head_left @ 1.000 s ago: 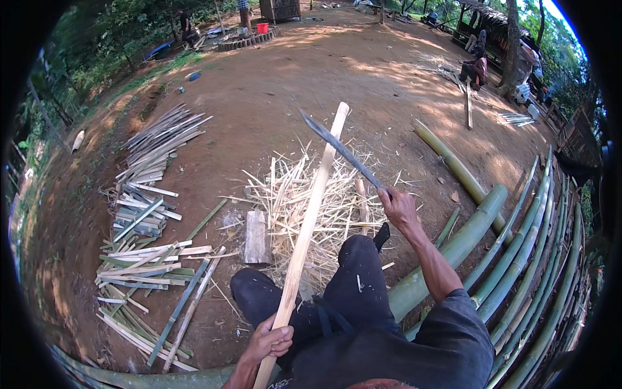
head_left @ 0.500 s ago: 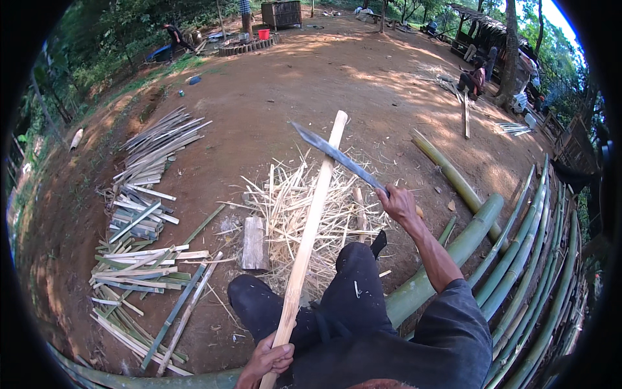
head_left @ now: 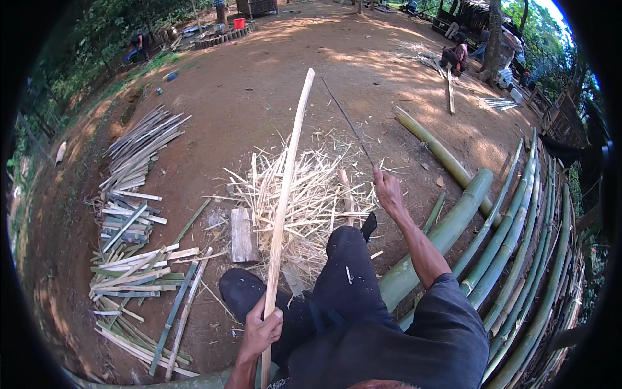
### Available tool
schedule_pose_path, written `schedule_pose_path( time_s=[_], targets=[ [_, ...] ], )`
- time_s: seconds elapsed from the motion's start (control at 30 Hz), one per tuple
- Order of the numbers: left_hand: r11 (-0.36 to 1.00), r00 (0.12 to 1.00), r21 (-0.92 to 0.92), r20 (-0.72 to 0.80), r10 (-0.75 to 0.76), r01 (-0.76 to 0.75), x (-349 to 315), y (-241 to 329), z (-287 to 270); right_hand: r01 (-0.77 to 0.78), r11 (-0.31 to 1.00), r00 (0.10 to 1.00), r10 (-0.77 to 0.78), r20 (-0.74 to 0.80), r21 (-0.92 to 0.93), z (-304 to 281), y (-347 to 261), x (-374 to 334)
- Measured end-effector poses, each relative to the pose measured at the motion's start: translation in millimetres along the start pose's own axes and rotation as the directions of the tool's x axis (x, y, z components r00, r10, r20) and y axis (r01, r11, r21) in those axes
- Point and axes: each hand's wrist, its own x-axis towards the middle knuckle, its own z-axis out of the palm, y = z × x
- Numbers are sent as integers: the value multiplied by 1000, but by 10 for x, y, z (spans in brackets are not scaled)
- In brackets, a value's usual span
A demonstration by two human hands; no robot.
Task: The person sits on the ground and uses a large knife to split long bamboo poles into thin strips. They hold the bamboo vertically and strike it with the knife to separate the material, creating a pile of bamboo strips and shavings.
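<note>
My left hand [head_left: 262, 329] is closed around the lower part of a long pale wooden slat [head_left: 283, 204], which slants up and away over my lap. In my right hand [head_left: 389, 192] is a machete [head_left: 346, 118], its handle hidden by the fingers. The dark blade is seen nearly edge-on and points up and to the left, with a gap between it and the slat. Beyond my knees lies a heap of pale shavings [head_left: 311, 194]. A short wooden block [head_left: 243, 235] sits at the heap's left edge.
Piles of split strips [head_left: 139, 275] lie to my left, with thinner sticks [head_left: 136, 152] farther off. Thick green bamboo poles [head_left: 453, 223] stretch along my right. Another person [head_left: 457, 55] sits at the far right, near a tree trunk [head_left: 494, 45].
The machete has come away from the slat to the right, its blade turning from flat-on to edge-on. The slat stands steeper, and my left hand is slightly higher. The whole view has shifted somewhat.
</note>
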Motion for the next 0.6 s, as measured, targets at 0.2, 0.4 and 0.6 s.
schedule_pose_path(
  time_s=[0.2,0.4,0.6],
  targets=[
    [996,994,31,-77,83,-81,333,358,20,428,901,897,-413,158,-75,-90,-432,-579],
    [997,995,60,-87,44,-39,303,388,45,793,609,587,-749,306,-29,79,-738,-600],
    [998,995,64,-92,26,-20,126,194,-24,434,877,882,-368,295,-205,124,-807,66]
  ],
)
